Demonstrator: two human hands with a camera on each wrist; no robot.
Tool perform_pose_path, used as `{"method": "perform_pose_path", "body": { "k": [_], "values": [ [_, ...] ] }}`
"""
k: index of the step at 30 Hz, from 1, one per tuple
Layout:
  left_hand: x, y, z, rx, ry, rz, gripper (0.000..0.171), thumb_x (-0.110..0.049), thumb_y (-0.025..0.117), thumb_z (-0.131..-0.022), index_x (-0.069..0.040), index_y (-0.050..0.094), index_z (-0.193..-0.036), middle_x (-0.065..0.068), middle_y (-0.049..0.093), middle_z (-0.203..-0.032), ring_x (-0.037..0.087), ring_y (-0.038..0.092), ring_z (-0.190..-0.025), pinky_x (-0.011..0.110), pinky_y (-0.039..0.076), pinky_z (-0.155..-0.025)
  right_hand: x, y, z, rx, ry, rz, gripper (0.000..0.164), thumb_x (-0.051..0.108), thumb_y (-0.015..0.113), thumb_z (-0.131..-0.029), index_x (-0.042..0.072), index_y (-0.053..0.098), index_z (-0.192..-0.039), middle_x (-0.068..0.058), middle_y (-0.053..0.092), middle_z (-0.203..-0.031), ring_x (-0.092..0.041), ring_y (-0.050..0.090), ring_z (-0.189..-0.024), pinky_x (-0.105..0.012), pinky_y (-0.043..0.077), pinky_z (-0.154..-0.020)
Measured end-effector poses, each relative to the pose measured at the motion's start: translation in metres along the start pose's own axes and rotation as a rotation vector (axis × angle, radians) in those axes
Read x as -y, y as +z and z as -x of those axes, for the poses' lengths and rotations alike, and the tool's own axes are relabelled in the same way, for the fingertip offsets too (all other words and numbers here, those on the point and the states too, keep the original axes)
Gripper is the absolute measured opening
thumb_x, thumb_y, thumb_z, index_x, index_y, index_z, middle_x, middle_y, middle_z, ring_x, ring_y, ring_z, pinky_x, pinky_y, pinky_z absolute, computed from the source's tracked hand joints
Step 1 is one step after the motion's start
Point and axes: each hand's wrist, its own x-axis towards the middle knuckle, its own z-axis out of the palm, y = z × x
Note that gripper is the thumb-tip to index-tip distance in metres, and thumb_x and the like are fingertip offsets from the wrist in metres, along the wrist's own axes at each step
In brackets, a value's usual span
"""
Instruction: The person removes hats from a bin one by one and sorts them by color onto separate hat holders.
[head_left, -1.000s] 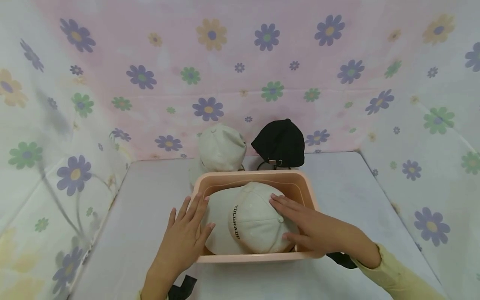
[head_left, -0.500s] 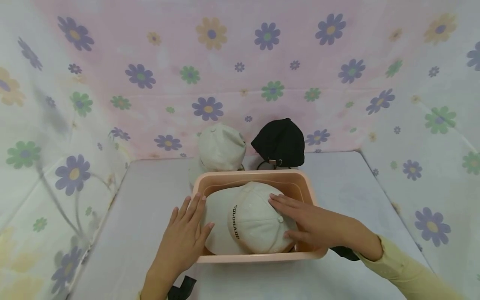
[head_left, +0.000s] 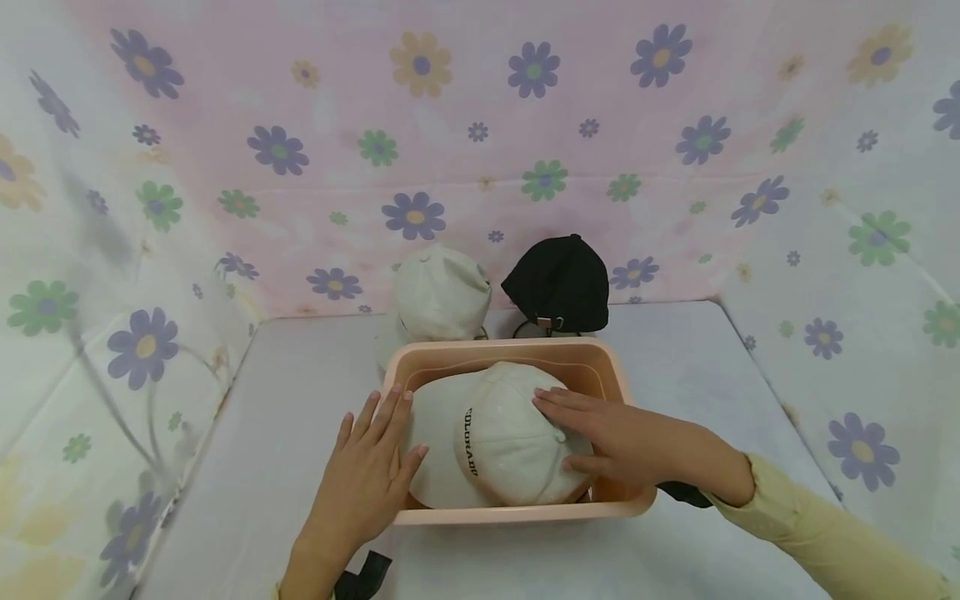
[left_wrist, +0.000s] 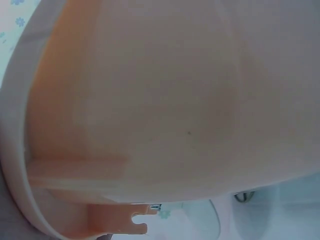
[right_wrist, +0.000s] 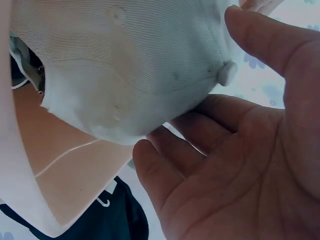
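Observation:
A cream cap (head_left: pixel 517 442) lettered "COLORADO" sits in a peach plastic bin (head_left: pixel 510 514), its brim (head_left: pixel 442 446) pointing left. My right hand (head_left: pixel 630 437) rests on the right side of its crown, fingers extended. In the right wrist view, that hand's fingers (right_wrist: pixel 155 167) lie along the edge of the crown near its top button (right_wrist: pixel 227 73). Over the bin's left rim lies my left hand (head_left: pixel 363 475), fingers straight, with the thumb reaching toward the brim. The left wrist view shows the bin wall (left_wrist: pixel 150 100) close up and none of the hand.
Behind the bin, a second cream cap (head_left: pixel 442 292) stands on the left and a black cap (head_left: pixel 562 283) on the right. The white table (head_left: pixel 300 367) is enclosed by flower-patterned cloth (head_left: pixel 465 92) at the back and both sides.

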Motion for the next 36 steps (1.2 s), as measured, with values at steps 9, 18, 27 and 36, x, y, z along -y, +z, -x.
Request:
{"method": "perform_pose_path", "body": {
  "k": [9, 18, 27, 36],
  "values": [
    [0.003, 0.002, -0.001, 0.008, -0.007, 0.006, 0.066, -0.041, 0.052, -0.105, -0.010, 0.032, -0.160, 0.009, 0.028, -0.167, 0.036, 0.021, -0.155, 0.066, 0.020, -0.120, -0.011, -0.002, -0.019, -0.043, -0.058, -0.021, 0.086, 0.035, 0.079, -0.089, 0.011, 0.035, -0.159, -0.007, 0.036, -0.163, -0.030, 0.035, -0.150, -0.048, 0.043, -0.113],
    [0.002, 0.003, -0.001, 0.010, -0.018, 0.005, 0.065, -0.042, 0.051, -0.105, -0.011, 0.032, -0.160, 0.010, 0.027, -0.167, 0.036, 0.021, -0.155, 0.066, 0.019, -0.120, -0.016, -0.007, -0.031, -0.091, -0.138, -0.041, 0.065, 0.023, 0.082, -0.085, 0.011, 0.058, -0.145, -0.006, 0.060, -0.145, -0.026, 0.055, -0.136, -0.040, 0.051, -0.104],
    [0.001, 0.007, 0.000, 0.006, -0.032, 0.026, 0.065, -0.040, 0.052, -0.105, -0.012, 0.032, -0.160, 0.008, 0.024, -0.168, 0.036, 0.019, -0.156, 0.067, 0.018, -0.120, -0.026, -0.009, -0.031, -0.112, -0.206, -0.129, 0.052, 0.028, 0.077, -0.090, 0.016, 0.065, -0.139, -0.001, 0.066, -0.137, -0.025, 0.060, -0.132, -0.034, 0.056, -0.097],
    [0.002, 0.008, 0.001, 0.000, -0.026, 0.020, 0.066, -0.041, 0.052, -0.104, -0.014, 0.032, -0.160, 0.008, 0.023, -0.168, 0.035, 0.019, -0.156, 0.068, 0.019, -0.119, -0.020, -0.021, -0.025, -0.139, -0.213, -0.242, 0.044, 0.025, 0.074, -0.093, 0.017, 0.068, -0.135, -0.001, 0.067, -0.135, -0.027, 0.056, -0.135, -0.034, 0.059, -0.091]
  ]
}}
